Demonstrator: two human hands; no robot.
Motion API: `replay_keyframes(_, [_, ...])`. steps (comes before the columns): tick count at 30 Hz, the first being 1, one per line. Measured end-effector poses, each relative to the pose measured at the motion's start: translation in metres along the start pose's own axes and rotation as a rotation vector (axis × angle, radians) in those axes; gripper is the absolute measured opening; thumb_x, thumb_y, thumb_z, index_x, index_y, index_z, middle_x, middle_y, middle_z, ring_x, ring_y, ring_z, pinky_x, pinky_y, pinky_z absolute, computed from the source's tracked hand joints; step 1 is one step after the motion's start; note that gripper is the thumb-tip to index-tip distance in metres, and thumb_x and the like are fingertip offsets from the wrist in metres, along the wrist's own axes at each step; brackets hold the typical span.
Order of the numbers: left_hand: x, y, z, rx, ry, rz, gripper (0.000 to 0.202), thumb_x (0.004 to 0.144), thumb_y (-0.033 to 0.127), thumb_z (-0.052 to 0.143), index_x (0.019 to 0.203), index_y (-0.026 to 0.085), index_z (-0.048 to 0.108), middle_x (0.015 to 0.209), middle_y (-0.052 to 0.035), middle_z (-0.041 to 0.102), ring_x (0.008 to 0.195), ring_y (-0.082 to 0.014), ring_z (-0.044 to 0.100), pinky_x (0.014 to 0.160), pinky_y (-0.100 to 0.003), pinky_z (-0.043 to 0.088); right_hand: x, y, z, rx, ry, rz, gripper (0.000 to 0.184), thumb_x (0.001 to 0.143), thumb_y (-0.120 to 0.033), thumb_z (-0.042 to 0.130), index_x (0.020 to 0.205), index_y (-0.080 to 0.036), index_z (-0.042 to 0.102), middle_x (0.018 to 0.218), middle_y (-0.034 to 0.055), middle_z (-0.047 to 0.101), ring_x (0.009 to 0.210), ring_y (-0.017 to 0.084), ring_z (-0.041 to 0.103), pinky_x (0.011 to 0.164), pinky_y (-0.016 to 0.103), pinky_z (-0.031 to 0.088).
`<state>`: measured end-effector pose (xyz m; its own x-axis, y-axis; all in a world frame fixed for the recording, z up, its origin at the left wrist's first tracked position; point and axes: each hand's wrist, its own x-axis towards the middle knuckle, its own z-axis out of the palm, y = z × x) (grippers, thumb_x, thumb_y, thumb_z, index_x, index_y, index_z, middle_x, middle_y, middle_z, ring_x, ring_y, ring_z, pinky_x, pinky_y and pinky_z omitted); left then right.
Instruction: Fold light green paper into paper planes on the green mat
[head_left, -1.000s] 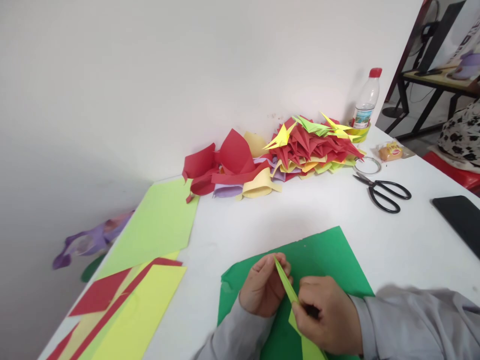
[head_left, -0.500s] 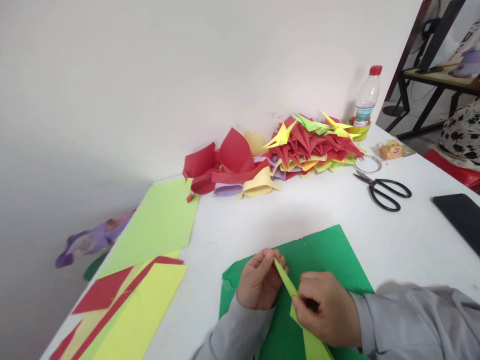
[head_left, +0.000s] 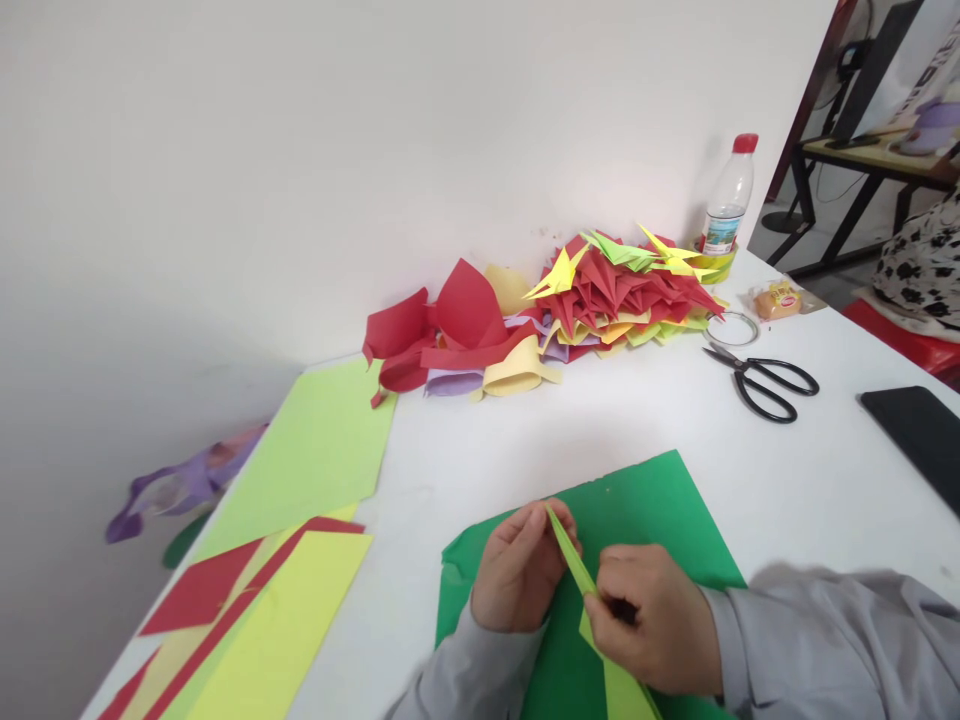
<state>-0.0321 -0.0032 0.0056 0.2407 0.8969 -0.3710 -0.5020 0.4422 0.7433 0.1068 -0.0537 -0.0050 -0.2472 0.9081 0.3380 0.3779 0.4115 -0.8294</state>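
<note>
A folded strip of yellow-green paper [head_left: 574,562] runs slantwise between my hands, narrowing to a point at its upper end. My left hand [head_left: 521,565] pinches that pointed tip between thumb and fingers. Farther down, my right hand [head_left: 652,615] grips the paper with its thumb along the fold and the fingers curled. The wider part of the paper passes below the right hand to the bottom edge of the view. Beneath both hands lies a dark green sheet [head_left: 660,500] on the white table.
Paper sheets [head_left: 277,620] and a light green sheet [head_left: 322,450] lie left. Behind are cut paper shapes [head_left: 469,320] and a pile of folded paper pieces [head_left: 622,285]. To the right are a bottle [head_left: 727,205], scissors [head_left: 761,380], a wrapped snack [head_left: 778,300] and a black phone-like slab [head_left: 911,430].
The view has shifted very slightly. Both hands keep their hold on the yellow-green paper, with the left fingers moved only a little at the tip.
</note>
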Motion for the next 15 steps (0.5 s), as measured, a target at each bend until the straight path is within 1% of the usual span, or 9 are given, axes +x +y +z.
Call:
replay_keyframes(2, [-0.0009,-0.0009,0.0005,0.006,-0.016,-0.007,0.028,0.066,0.036,0.082,0.065,0.012,0.068,0.064,-0.0012,0.058,0.058,-0.0100,0.052,0.053,-0.022,0.042,0.0003,0.0001,0.0000,-0.003,0.003,0.002,0.028,0.075,-0.013,0.047,0.056,-0.021,0.028,0.053,-0.0053,0.033,0.049,0.009,0.034,0.048,0.024,0.024])
replay_keyframes(6, [0.0007,-0.0033,-0.0015,-0.001,-0.016,-0.006,0.025,0.068,0.034,0.081,0.066,0.013,0.067,0.065,-0.0003,0.057,0.059,-0.0091,0.051,0.052,-0.021,0.039,0.0007,0.0002,0.0002,-0.006,0.003,0.001,0.028,0.076,-0.014,0.046,0.055,-0.021,0.029,0.052,-0.0052,0.035,0.049,0.009,0.034,0.047,0.024,0.025])
replay_keyframes(13, [0.0045,-0.0062,-0.0048,-0.028,-0.012,0.015,0.025,0.065,0.030,0.083,0.062,0.014,0.063,0.071,0.0021,0.056,0.054,-0.0072,0.048,0.049,-0.022,0.037,-0.0004,-0.0006,0.0006,-0.007,-0.004,-0.008,0.027,0.076,-0.013,0.046,0.055,-0.021,0.030,0.053,-0.0050,0.036,0.049,0.009,0.034,0.047,0.024,0.024])
replay_keyframes(15, [0.0045,-0.0059,-0.0043,-0.036,-0.021,0.015,0.026,0.065,0.030,0.083,0.061,0.015,0.062,0.070,0.0030,0.054,0.054,-0.0070,0.047,0.049,-0.021,0.037,-0.0001,-0.0012,0.0002,0.003,-0.003,-0.015,0.027,0.076,-0.013,0.046,0.056,-0.021,0.029,0.054,-0.0050,0.035,0.049,0.009,0.034,0.047,0.024,0.024])
